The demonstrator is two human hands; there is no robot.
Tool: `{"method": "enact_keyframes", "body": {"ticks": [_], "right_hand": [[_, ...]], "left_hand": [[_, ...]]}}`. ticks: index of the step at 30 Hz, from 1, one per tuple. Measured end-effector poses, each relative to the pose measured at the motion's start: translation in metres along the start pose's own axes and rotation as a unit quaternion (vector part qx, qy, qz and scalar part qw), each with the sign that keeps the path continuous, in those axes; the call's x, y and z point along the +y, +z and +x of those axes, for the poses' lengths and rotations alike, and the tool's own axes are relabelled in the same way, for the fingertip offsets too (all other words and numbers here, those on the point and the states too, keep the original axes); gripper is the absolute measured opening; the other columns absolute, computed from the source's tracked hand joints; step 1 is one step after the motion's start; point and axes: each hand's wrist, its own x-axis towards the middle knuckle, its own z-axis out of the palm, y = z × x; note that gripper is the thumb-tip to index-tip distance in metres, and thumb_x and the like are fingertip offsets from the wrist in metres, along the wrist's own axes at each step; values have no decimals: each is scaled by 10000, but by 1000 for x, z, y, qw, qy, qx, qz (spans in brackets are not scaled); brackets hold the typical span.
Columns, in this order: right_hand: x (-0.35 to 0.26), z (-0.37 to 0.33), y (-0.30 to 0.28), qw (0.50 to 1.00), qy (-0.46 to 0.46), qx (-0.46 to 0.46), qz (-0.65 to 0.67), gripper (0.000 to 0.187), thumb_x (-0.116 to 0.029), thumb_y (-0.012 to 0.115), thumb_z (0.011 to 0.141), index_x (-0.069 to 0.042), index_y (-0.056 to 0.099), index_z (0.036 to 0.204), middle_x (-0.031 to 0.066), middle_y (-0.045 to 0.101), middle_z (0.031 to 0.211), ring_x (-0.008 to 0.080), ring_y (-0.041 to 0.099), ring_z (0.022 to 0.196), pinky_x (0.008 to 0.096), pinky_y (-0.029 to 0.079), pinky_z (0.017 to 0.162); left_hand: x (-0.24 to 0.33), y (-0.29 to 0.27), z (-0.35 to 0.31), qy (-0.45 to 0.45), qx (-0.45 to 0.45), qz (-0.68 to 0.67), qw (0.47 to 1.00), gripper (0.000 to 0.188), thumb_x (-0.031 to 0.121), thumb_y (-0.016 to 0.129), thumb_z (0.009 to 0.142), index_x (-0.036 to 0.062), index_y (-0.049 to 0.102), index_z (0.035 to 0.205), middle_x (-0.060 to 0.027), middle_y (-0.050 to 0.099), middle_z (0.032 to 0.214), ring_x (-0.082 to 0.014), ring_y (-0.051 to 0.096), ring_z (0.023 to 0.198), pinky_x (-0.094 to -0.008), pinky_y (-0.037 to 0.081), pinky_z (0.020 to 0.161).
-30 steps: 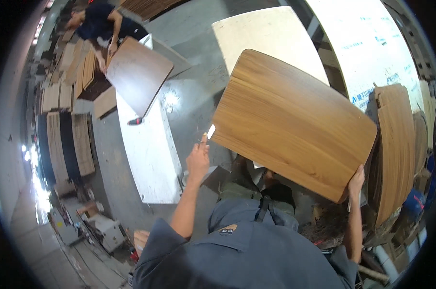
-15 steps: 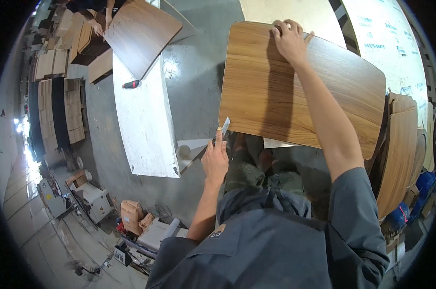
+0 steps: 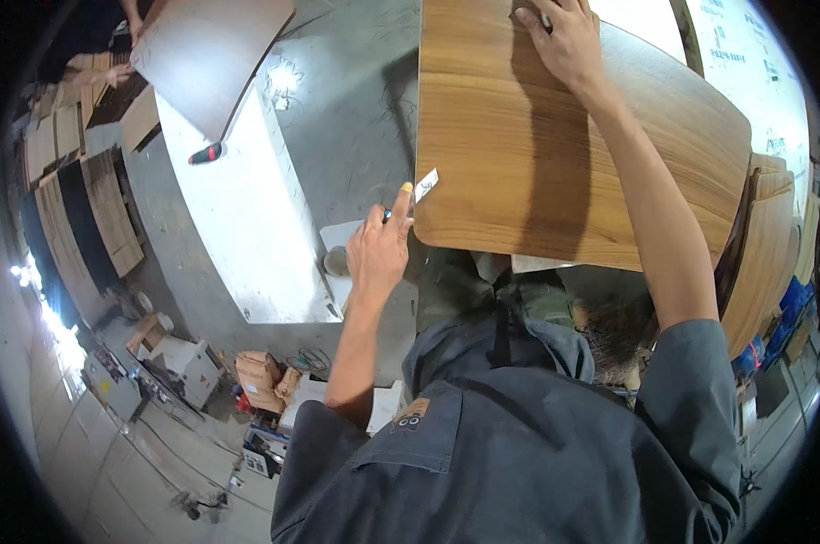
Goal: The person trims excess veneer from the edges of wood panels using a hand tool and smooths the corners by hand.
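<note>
A wood-grain board (image 3: 478, 118) with rounded corners lies in front of me. My left hand (image 3: 378, 254) is closed round a utility knife, its handle mostly hidden by the fingers. The knife's flat pale blade (image 3: 426, 185) lies at the board's left edge, near the front left corner. My right hand (image 3: 568, 45) is at the board's far edge, fingers curled over it; the fingertips are partly cut off by the top of the view. A small dark spot shows between thumb and forefinger, too small to name.
To the left, a long white bench (image 3: 233, 218) carries another board (image 3: 206, 54) and a red and black tool (image 3: 205, 153). A co-worker's hand (image 3: 118, 74) is beside that board. Stacked wooden panels (image 3: 765, 236) stand at the right.
My left hand and the knife have moved away from me along the board's left edge, from the corner. The view has shifted; my right hand stays at the far edge.
</note>
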Motion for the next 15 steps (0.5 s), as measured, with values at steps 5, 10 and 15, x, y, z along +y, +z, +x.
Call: {"method": "enact_keyframes", "body": {"ticks": [5, 10, 15], "right_hand": [[3, -1, -7, 994, 48, -101, 3, 421, -340, 691, 995, -143, 675, 1366, 147, 621, 1338, 395, 528, 1284, 535, 388, 1132], [8, -4, 9, 998, 4, -40, -47, 315, -323, 633, 1061, -162, 728, 1314, 31, 660, 1166, 271, 565, 1160, 433, 474, 1046], [6, -7, 11, 998, 8, -11, -54, 247, -237, 612, 1059, -156, 729, 1261, 41, 638, 1212, 281, 573, 1206, 464, 453, 1122]], "left_hand": [[-12, -13, 91, 80, -16, 13, 997, 505, 235, 644, 1016, 271, 573, 1515, -124, 592, 876, -353, 667, 743, -497, 530, 638], [-8, -38, 197, 117, 5, 42, 992, 483, 276, 591, 1058, 343, 533, 1533, -127, 613, 879, -374, 679, 764, -513, 529, 645], [-9, -47, 277, 158, 27, 58, 985, 433, 326, 518, 1092, 349, 535, 1525, -146, 626, 918, -400, 672, 815, -521, 531, 681]]}}
